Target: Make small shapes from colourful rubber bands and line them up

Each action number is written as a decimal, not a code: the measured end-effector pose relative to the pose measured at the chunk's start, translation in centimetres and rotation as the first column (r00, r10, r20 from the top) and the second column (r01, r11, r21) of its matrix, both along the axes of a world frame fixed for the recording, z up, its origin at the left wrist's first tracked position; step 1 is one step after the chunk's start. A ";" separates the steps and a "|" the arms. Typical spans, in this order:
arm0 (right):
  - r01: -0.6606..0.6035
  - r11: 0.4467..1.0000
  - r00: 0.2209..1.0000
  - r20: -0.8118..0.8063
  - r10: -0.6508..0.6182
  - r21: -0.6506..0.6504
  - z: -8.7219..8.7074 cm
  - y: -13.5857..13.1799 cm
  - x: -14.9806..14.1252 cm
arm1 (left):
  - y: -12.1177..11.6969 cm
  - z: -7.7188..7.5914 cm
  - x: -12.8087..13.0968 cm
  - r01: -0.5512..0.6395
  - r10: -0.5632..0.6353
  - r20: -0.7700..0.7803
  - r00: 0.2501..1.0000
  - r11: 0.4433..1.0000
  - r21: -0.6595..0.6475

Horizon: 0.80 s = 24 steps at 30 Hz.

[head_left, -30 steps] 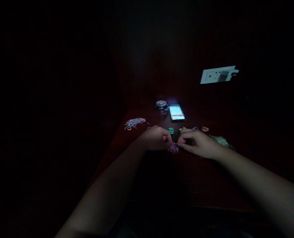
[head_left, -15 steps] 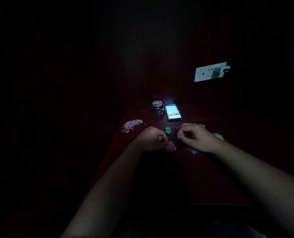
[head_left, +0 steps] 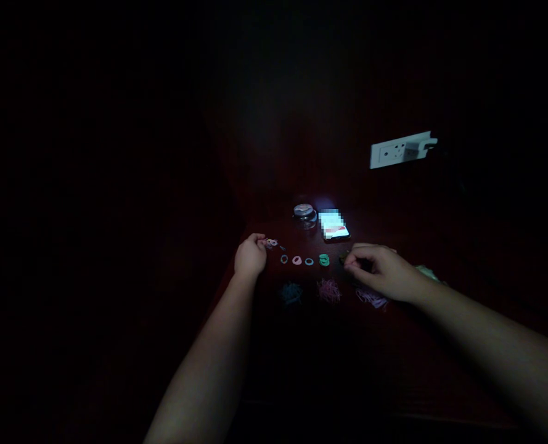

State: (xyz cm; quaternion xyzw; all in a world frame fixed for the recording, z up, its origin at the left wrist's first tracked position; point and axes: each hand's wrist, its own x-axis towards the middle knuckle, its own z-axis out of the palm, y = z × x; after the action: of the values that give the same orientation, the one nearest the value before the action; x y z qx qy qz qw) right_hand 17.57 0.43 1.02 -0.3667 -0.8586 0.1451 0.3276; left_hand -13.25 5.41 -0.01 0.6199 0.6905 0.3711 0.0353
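Head camera shows a dark reddish table [head_left: 407,345]. Front-right of the smartphone [head_left: 333,225], the right hand [head_left: 380,268] curls with fingertips together; whether they pinch anything cannot be told. Left of the phone, the left hand [head_left: 250,256] meets a mixed elastic-band pile [head_left: 272,243], its grip unclear. A lidded jar [head_left: 305,216] stands just left of the phone. Purple [head_left: 373,297], pink [head_left: 329,291] and blue elastic-band piles [head_left: 291,293], then a small green loop [head_left: 324,260], lie in front of it.

Five band heaps [head_left: 329,291] — one jar [head_left: 304,216], one phone [head_left: 333,225] — one socket plate [head_left: 387,153].
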 end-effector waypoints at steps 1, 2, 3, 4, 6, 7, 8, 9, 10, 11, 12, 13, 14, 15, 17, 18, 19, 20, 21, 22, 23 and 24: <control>-0.001 1.000 1.000 -0.003 0.001 0.003 0.0 0.0 0.0 | 0.2 -0.3 -0.3 -0.004 0.003 -0.022 1.000 0.999 -0.046; -0.005 1.000 1.000 -0.008 0.005 0.005 0.1 -0.1 -0.1 | 0.4 -0.6 -0.4 -0.001 -0.003 -0.051 0.999 0.996 -0.085; -0.010 1.000 1.000 -0.014 0.010 0.007 0.1 -0.1 -0.1 | 0.5 -0.9 -0.3 0.008 -0.017 -0.086 0.996 0.994 -0.110; -0.010 1.000 1.000 -0.018 0.010 0.009 0.1 -0.1 -0.2 | 0.6 -1.1 -0.2 0.023 -0.038 -0.127 0.991 0.993 -0.120; -0.005 1.000 1.000 -0.018 0.005 0.015 0.2 -0.2 -0.2 | 0.9 -1.5 0.2 0.066 -0.088 -0.217 0.972 0.992 -0.104; 0.000 1.000 1.000 -0.015 0.000 0.021 0.3 -0.3 -0.2 | 1.1 -1.6 0.4 0.092 -0.114 -0.263 0.958 0.991 -0.097; 0.004 1.000 1.000 -0.010 -0.004 0.029 0.3 -0.3 -0.2 | 1.3 -1.8 0.6 0.109 -0.134 -0.308 0.942 0.989 -0.097; 0.004 0.999 1.000 -0.006 -0.004 0.037 0.3 -0.3 -0.2 | 1.5 -1.9 0.8 0.107 -0.137 -0.346 0.928 0.989 -0.104; 0.002 0.999 1.000 -0.005 -0.002 0.043 0.3 -0.3 -0.3 | 1.7 -2.0 1.0 0.085 -0.122 -0.375 0.919 0.990 -0.114; -0.001 0.999 1.000 -0.007 0.002 0.047 0.4 -0.3 -0.3 | 1.8 -2.1 1.2 0.052 -0.096 -0.393 0.915 0.991 -0.123; -0.002 0.999 1.000 -0.011 0.002 0.047 0.4 -0.3 -0.3 | 2.0 -2.2 1.3 0.017 -0.068 -0.402 0.913 0.991 -0.130; 0.000 0.999 1.000 -0.016 0.001 0.046 0.4 -0.3 -0.3 | 2.0 -2.2 1.4 -0.015 -0.040 -0.403 0.914 0.991 -0.132; 0.003 0.999 1.000 -0.019 -0.002 0.045 0.4 -0.3 -0.4 | 2.0 -2.2 1.5 -0.037 -0.019 -0.399 0.917 0.990 -0.133; 0.007 0.999 1.000 -0.020 -0.006 0.045 0.3 -0.3 -0.4 | 2.0 -2.1 1.5 -0.051 -0.006 -0.393 0.920 0.990 -0.135; 0.010 0.999 1.000 -0.014 -0.010 0.047 0.3 -0.3 -0.4 | 1.8 -2.0 1.5 -0.058 0.002 -0.384 0.923 0.989 -0.134; 0.010 0.999 1.000 -0.011 -0.010 0.047 0.3 -0.3 -0.4 | 1.8 -1.9 1.4 -0.060 0.006 -0.382 0.924 0.990 -0.129; 0.010 0.999 1.000 -0.011 -0.009 0.046 0.3 -0.2 -0.4 | 1.7 -1.9 1.4 -0.060 0.009 -0.382 0.924 0.991 -0.123; 0.011 0.999 1.000 -0.012 -0.011 0.043 0.3 -0.2 -0.4 | 1.7 -2.0 1.4 -0.056 0.006 -0.387 0.922 0.991 -0.119; 0.014 0.999 1.000 -0.015 -0.014 0.039 0.3 -0.2 -0.4 | 1.7 -2.0 1.4 -0.052 0.003 -0.396 0.918 0.992 -0.115; 0.017 0.999 1.000 -0.019 -0.017 0.033 0.2 -0.2 -0.4 | 1.8 -2.0 1.4 -0.051 0.003 -0.402 0.916 0.993 -0.110; 0.019 0.999 1.000 -0.020 -0.019 0.027 0.2 -0.2 -0.4 | 1.8 -2.0 1.5 -0.052 0.006 -0.402 0.916 0.993 -0.105; 0.020 1.000 1.000 -0.022 -0.020 0.022 0.2 -0.2 -0.4 | 1.7 -1.8 1.6 -0.047 0.007 -0.394 0.919 0.995 -0.092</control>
State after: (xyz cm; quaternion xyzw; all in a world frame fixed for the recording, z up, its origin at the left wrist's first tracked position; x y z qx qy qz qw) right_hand 17.20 0.26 1.21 -0.3699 -0.8529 0.1362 0.3423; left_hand -11.66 7.15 -1.84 0.6696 0.7097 0.2047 -0.0780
